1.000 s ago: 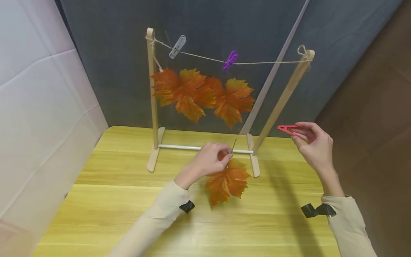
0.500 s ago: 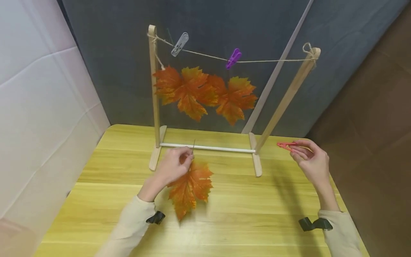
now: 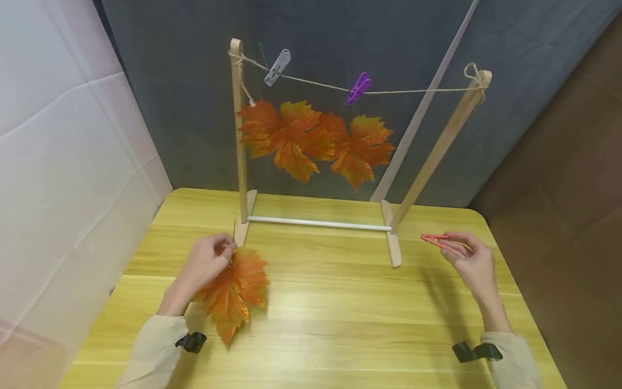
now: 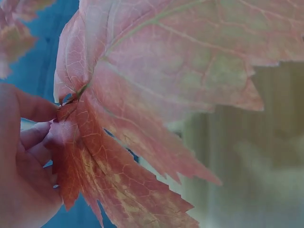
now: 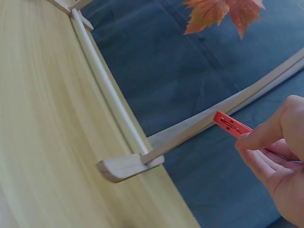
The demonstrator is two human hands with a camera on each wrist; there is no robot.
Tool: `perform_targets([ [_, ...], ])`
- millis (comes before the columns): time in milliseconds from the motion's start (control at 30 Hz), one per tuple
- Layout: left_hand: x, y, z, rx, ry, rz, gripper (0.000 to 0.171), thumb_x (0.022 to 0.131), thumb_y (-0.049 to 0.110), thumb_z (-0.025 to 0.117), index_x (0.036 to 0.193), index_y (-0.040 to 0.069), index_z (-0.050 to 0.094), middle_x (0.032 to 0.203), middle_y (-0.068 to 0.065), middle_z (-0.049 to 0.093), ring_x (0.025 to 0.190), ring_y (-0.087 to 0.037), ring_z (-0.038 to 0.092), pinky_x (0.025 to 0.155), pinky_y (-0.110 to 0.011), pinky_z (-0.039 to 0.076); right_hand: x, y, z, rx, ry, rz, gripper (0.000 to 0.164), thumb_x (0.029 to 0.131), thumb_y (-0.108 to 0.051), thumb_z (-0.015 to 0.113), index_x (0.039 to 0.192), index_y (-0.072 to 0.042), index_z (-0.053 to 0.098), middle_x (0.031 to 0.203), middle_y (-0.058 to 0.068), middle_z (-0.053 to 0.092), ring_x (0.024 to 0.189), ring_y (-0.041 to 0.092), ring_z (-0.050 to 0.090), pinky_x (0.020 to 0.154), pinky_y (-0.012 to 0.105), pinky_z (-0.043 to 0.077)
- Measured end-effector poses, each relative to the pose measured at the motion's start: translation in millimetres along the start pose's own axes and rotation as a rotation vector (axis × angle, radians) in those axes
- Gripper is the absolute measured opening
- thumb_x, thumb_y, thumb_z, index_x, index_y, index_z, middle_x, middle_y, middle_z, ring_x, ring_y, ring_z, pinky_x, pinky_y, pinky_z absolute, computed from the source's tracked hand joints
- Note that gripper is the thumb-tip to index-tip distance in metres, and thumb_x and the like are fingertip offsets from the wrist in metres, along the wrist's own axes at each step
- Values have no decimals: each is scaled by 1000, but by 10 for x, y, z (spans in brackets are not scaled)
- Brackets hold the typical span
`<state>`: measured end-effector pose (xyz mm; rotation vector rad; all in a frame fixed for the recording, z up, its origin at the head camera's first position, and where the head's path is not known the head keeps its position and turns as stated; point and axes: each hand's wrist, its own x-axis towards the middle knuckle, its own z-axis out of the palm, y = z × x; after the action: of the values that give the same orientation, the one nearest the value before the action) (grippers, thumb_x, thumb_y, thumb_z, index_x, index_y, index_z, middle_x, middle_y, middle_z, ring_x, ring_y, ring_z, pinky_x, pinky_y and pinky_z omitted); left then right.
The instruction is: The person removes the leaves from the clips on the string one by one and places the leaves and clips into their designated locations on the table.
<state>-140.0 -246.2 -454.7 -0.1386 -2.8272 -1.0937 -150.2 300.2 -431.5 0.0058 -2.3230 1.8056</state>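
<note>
Over the table [image 3: 340, 324], the left hand [image 3: 201, 265] pinches a leaf [image 3: 238, 289] by its stem [image 3: 234, 231]; the right hand [image 3: 473, 265] grips a red clothespin [image 5: 232, 125]. Light fingertip pressure should spare the leaf.

Dark cloth [image 3: 194, 108] hangs behind the yellow table [image 3: 340, 324], white cloth [image 3: 63, 162] left, brown cloth [image 3: 559, 189] right.

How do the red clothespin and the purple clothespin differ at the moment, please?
The red clothespin is pinched by the right hand, while the purple clothespin is clipped on the string. In the head view, the red one points sideways; the purple one is steeply tilted. Both are brightly coloured clips.
</note>
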Motion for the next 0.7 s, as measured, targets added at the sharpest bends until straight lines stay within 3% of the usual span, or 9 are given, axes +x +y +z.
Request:
perform_targets([
  [167,-44,-225,-46,29,1,-45,19,100,16,55,96,6,71,82,-7,69,70,-20,55,65,-33,45,-41,139,-3,-50,11,55,39,87,9,70,124,15,57,95,-17,73,88,-5,71,74,12,56],
  [467,-35,-458,-54,74,-40,-83,21,100,17,56,96,6,72,82,-5,69,70,-17,54,65,-32,44,-105,387,12,-83,-3,115,42,88,11,67,128,14,56,96,-20,73,90,-7,70,76,13,56],
  [700,-13,-730,-41,104,-79,-106,21,98,17,60,99,1,74,90,-11,73,75,-19,60,69,-35,49,-110,605,29,-83,-27,166,43,90,11,64,132,14,55,108,-3,73,92,-7,69,79,14,56],
])
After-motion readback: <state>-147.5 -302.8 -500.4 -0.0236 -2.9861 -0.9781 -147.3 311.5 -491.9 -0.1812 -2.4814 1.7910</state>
